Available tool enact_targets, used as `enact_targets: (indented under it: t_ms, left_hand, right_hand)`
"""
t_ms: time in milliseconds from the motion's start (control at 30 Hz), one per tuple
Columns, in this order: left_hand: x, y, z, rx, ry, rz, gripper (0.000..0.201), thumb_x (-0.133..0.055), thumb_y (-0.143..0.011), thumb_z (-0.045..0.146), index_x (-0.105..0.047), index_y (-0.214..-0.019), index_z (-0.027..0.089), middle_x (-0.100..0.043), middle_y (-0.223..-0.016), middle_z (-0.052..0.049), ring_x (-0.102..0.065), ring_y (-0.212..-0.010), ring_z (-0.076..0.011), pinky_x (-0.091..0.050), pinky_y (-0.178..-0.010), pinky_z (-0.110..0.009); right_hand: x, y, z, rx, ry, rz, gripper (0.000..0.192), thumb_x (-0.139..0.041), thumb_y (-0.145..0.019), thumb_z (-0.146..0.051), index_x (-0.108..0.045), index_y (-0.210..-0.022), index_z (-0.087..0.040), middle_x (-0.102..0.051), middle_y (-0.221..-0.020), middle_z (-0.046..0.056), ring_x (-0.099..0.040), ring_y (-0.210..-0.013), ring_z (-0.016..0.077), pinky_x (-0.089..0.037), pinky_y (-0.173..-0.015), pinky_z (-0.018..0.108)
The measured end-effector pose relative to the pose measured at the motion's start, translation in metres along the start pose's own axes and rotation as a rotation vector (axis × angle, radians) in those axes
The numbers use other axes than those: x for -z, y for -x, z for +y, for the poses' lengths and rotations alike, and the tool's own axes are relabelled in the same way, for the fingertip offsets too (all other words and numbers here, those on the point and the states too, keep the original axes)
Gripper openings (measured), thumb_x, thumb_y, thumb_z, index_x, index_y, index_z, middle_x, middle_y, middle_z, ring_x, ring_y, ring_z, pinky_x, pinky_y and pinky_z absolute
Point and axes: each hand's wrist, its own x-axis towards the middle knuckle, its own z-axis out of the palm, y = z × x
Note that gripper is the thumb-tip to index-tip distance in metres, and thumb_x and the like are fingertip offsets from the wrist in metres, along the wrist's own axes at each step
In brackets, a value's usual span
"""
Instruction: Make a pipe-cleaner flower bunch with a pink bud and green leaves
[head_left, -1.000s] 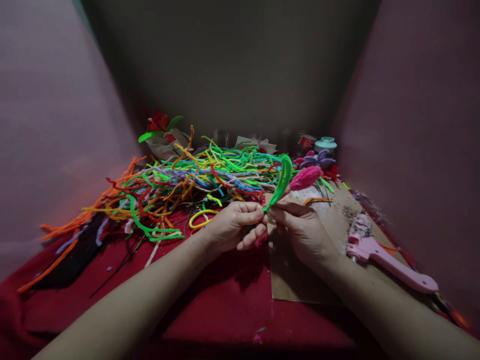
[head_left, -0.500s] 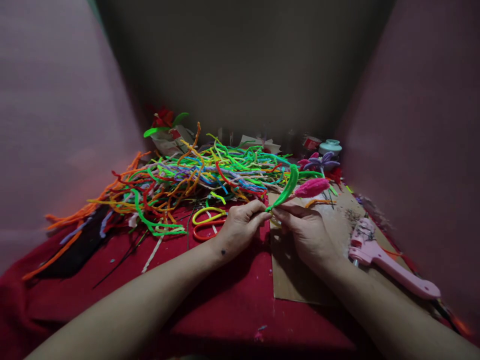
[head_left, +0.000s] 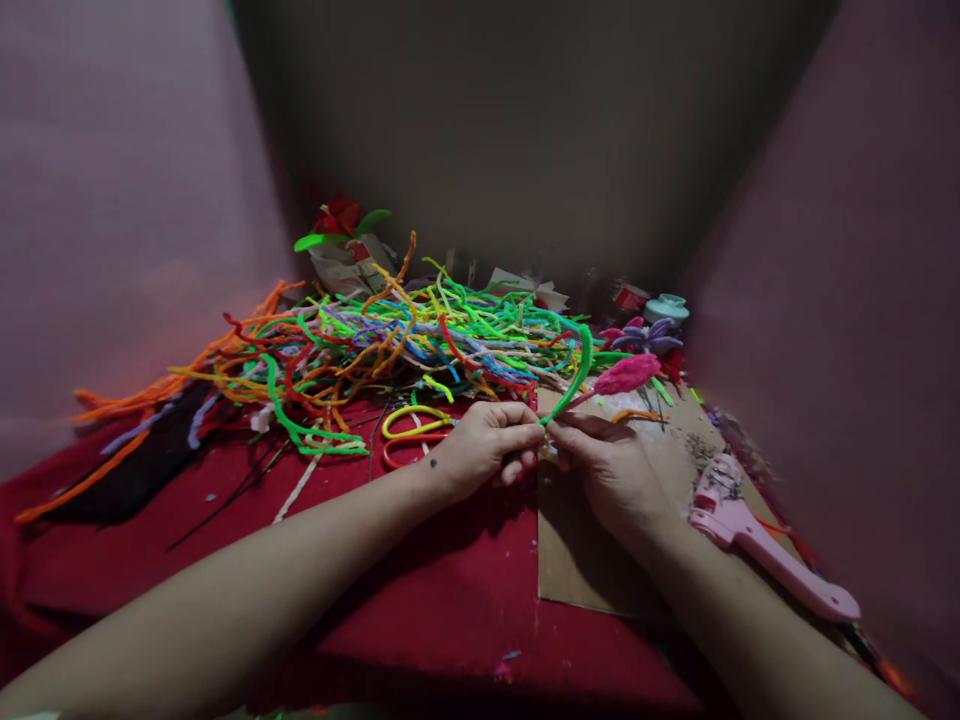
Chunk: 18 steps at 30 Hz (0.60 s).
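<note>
Left hand [head_left: 495,445] and right hand [head_left: 609,460] both pinch the green leaf [head_left: 582,368] by its base, its tip curving up just beyond them, seemingly light, soft and bendable, best held there.

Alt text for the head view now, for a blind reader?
Left hand and right hand pinch the base of a green leaf, a pink bud beside it. Beyond lie heaped pipe cleaners; a pink glue gun rests at right.

Just left of the pink bud [head_left: 628,374], the green leaf [head_left: 582,370] now turns a narrow edge instead of its broad face. Farther left of the bud, the red scissor handle [head_left: 385,453], mostly hidden a second ago, shows clearly.
</note>
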Motion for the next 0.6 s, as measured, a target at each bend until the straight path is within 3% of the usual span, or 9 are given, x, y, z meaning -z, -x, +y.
enact_targets:
  t_ms: [267,600]
  left_hand:
    - [0.0069,-0.0025,-0.0070,0.082,0.178,-0.110,0.025,-0.058,-0.079,0.035,-0.055,-0.071,0.012,-0.055,-0.054,0.003,-0.035,-0.031,-0.0006,-0.019,-0.031,-0.014]
    - [0.0075,-0.0011,0.0006,0.081,0.190,-0.175,0.025,-0.056,-0.080,0.034,-0.057,-0.073,0.009,-0.055,-0.049,0.002,-0.036,-0.028,-0.0008,-0.019,-0.032,-0.015]
  right_hand:
    - [-0.0018,-0.0030,0.0025,-0.058,-0.127,0.043,0.010,-0.073,-0.061,-0.025,-0.069,-0.064,-0.016,-0.056,-0.053,-0.002,-0.042,-0.050,0.0088,-0.032,-0.048,0.023]
    - [-0.0014,-0.0025,0.0054,-0.085,-0.211,0.100,0.012,-0.077,-0.055,-0.023,-0.069,-0.064,-0.019,-0.060,-0.060,-0.001,-0.046,-0.053,0.0104,-0.038,-0.050,0.024]
